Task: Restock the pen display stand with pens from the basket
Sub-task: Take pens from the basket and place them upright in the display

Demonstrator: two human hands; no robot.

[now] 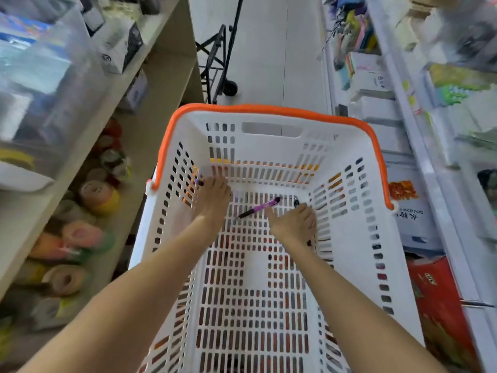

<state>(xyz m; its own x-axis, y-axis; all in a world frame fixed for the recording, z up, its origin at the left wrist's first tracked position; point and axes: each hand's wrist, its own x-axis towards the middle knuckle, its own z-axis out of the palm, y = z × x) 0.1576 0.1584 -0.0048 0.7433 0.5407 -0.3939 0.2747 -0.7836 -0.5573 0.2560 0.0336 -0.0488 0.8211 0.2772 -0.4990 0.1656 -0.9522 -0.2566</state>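
A purple plastic pen with a black tip (258,208) lies slanted on the slotted floor of the white plastic basket with the orange handle (269,110), at the far end, and both hands are down in there with it. The right hand (294,223) is right on it: thumb stretched out touching the pen's barrel, the other fingers spread flat on the basket floor, nothing pinched. Just beyond its fingertips a small dark pen end (296,202) pokes out, too small to say more. Over to the left, the left hand (212,200) reaches into the far left corner, fingers pointed forward at a dark pen tip (200,183) against the basket wall; whether it has hold of that, I cannot tell. Nothing lies between the two hands but bare slotted plastic.

Outward now: past the basket's far rim, a black folding trolley (217,63) stands on the pale floor. Left of the left hand, beige shelves carry rolls of coloured tape (99,195) and a clear plastic storage box (40,90). Right of the right hand, white shelving (398,76) holds stacked paper and a red cardboard box (435,300) sits low.
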